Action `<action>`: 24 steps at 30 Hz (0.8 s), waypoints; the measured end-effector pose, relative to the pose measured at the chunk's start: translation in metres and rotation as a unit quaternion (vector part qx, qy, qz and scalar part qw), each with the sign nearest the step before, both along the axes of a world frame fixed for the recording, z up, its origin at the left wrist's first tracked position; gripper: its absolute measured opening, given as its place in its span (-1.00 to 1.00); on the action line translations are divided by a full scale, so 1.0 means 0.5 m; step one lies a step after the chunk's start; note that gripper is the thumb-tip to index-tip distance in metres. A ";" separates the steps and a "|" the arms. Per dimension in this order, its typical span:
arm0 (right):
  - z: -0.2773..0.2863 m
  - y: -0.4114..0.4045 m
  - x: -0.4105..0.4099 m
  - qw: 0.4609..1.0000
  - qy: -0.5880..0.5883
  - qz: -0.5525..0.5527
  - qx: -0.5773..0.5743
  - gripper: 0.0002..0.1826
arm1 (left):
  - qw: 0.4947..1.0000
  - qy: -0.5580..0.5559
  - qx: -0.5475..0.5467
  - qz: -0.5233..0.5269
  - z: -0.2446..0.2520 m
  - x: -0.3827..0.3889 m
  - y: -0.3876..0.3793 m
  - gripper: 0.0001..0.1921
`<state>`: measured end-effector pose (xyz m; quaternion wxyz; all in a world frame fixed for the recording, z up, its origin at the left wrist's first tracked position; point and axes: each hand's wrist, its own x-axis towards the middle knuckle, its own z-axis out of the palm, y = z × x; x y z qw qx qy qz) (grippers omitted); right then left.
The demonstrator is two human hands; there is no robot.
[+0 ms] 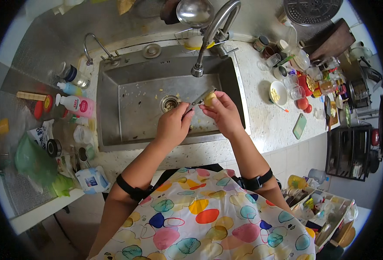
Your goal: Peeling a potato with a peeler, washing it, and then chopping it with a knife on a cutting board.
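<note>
Above the stainless-steel sink (pixel 139 110), my left hand (pixel 173 125) grips a slim metal peeler or small knife (pixel 199 98); which of the two I cannot tell. My right hand (pixel 225 113) holds a small pale-yellow peeled vegetable (pixel 209 98), perhaps a potato, between thumb and fingers. The tool's far end lies against or just beside the vegetable. Light scraps are strewn over the sink floor, some around the drain strainer (pixel 170 104). The faucet (pixel 197 70) hangs over the sink, beyond my hands.
On the right counter stand a white bowl (pixel 280 87) with pale pieces, tomatoes (pixel 302 103), a green phone-like object (pixel 299 126) and crowded jars. Pump bottles (pixel 77 104) and a green plastic bag (pixel 35 159) line the left side. An open drawer (pixel 328 211) juts out at lower right.
</note>
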<state>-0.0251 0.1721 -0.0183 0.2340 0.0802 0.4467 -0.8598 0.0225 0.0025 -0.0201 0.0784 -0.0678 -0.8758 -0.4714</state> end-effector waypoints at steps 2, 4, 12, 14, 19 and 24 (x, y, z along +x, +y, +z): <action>0.003 0.010 -0.008 0.990 0.084 0.029 0.107 -0.74 | 1.000 -0.002 -0.014 0.006 0.000 -0.004 0.011 -0.86; 0.003 0.021 -0.021 0.987 0.099 0.043 0.115 -0.73 | 0.999 0.017 -0.012 0.025 0.000 -0.007 0.024 -0.88; -0.023 0.057 -0.062 0.967 0.197 0.086 0.135 -0.75 | 0.997 0.002 -0.054 0.059 0.003 -0.010 0.059 -0.86; -0.026 0.059 -0.067 0.968 0.185 0.116 0.125 -0.73 | 0.996 0.001 -0.053 0.066 -0.002 -0.005 0.060 -0.86; -0.037 0.064 -0.071 0.971 0.171 0.144 0.082 -0.72 | 0.995 -0.030 -0.071 0.064 -0.009 -0.002 0.056 -0.82; -0.047 0.058 -0.066 0.971 0.151 0.156 0.104 -0.74 | 0.990 -0.086 -0.091 0.066 -0.014 -0.002 0.047 -0.78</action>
